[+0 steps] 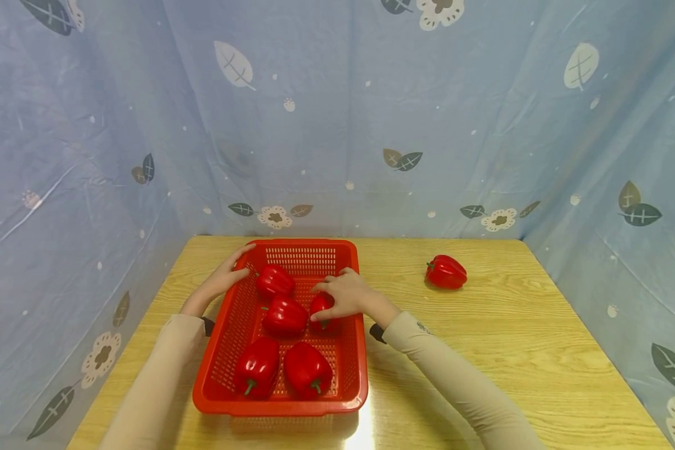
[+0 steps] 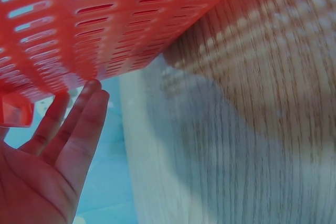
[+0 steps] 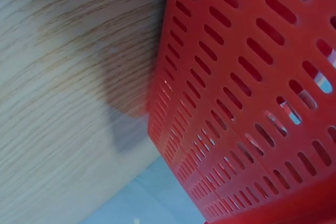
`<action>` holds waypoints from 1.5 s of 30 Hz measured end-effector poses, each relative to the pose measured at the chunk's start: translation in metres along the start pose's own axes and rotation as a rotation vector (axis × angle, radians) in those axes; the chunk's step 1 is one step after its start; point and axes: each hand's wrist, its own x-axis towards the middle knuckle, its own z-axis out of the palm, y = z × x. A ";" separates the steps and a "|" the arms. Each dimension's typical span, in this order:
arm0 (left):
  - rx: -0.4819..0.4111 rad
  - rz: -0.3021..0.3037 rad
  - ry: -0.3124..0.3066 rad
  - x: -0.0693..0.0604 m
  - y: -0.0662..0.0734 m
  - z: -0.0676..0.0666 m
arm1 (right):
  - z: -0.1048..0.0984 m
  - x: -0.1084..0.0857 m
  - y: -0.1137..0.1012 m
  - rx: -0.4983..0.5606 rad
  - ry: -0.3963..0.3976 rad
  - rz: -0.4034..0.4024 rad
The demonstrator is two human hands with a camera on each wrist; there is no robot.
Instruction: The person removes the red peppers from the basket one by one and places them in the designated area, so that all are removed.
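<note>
A red plastic basket [image 1: 281, 407] with slotted walls stands on the table and holds several red bell peppers. My left hand [image 1: 222, 279] holds its left rim near the far corner, thumb over the rim. In the left wrist view, that hand's fingers [image 2: 79, 121] lie along the outer wall. Reaching over the right rim, my right hand [image 1: 345, 295] grips a red bell pepper [image 1: 321, 304] inside the basket and partly covers it. Another bell pepper [image 1: 285, 316] lies just left of this hand. The right wrist view shows only the basket's outer wall [image 3: 231, 93], not the hand.
One more red bell pepper [image 1: 447, 272] lies on the wooden table [image 1: 484, 350], to the right of the basket. A blue curtain [image 1: 326, 125] with leaf and flower prints hangs behind the table and along both sides.
</note>
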 end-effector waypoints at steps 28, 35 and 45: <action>0.028 0.040 -0.010 0.000 0.002 0.002 | -0.009 -0.004 0.008 0.219 0.050 -0.039; 0.044 0.035 -0.002 -0.001 0.003 0.001 | -0.015 -0.006 0.009 0.249 0.068 -0.053; 0.022 0.011 -0.018 0.000 0.002 0.000 | -0.022 -0.009 0.011 0.285 0.075 -0.032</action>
